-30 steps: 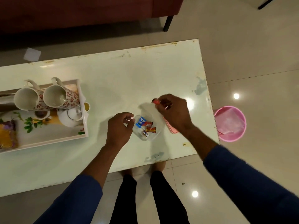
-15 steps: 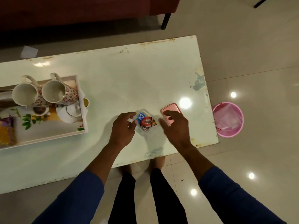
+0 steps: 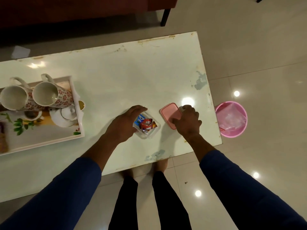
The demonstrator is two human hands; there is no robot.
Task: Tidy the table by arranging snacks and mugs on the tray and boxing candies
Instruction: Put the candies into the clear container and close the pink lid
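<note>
A clear plastic box (image 3: 153, 132) with several wrapped candies (image 3: 146, 124) inside sits on the white table (image 3: 126, 80) near its front edge. My left hand (image 3: 125, 124) cups the box's left side. Just right of the box lies a flat pink lid (image 3: 169, 112). My right hand (image 3: 187, 121) rests on the lid's right half, fingers curled over its edge. On the left stands a white tray (image 3: 78, 135) with two floral mugs (image 3: 49, 95) tipped on their sides and a snack packet (image 3: 3, 143) at its left end.
A small white teapot (image 3: 64, 116) sits on the tray beside the mugs. A pink bucket (image 3: 230, 119) with a plastic bag stands on the floor off the table's right end. A dark red sofa (image 3: 74, 9) runs behind the table.
My right hand lowered the pink lid from above the box onto the table and now lies on it. My left hand has closed further around the box's side.
</note>
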